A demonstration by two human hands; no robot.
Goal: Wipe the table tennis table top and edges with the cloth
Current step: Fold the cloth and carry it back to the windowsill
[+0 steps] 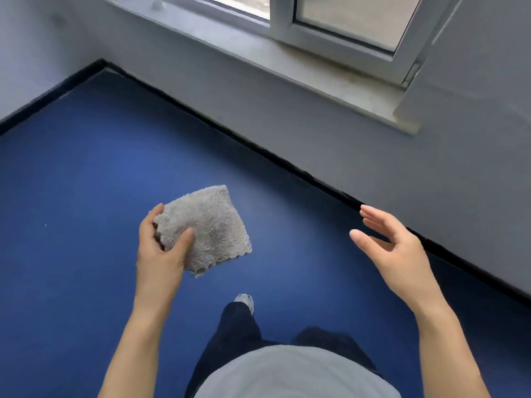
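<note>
A fluffy grey cloth point(209, 225) hangs in the air in front of me, over the blue floor. My left hand point(161, 248) grips its near left corner, thumb on top and fingers curled round the bunched edge. My right hand point(393, 248) hovers to the right, apart from the cloth, with fingers straight and palm turned inward, holding nothing. No table tennis table shows in this view.
Blue floor point(86, 182) stretches ahead and left, bordered by a black skirting strip point(258, 150) along grey walls. A white window sill point(287, 67) and window frame run across the far right. My dark trousers and one shoe point(244, 301) are below.
</note>
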